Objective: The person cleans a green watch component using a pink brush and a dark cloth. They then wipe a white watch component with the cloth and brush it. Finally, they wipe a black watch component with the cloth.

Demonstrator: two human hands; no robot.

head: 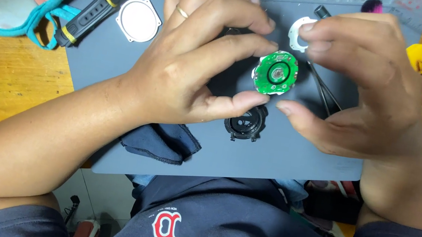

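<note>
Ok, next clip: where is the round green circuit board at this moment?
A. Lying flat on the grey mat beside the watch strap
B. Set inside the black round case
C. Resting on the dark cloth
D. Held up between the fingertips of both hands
D: the green circuit board is pinched between the fingertips of the left hand and right hand, above the grey mat, while the black round case lies below it.

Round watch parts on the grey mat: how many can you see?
4: green circuit disc held between both hands, white disc upper left, white ring behind right fingers, black ring below. Hands may hide more.
</note>
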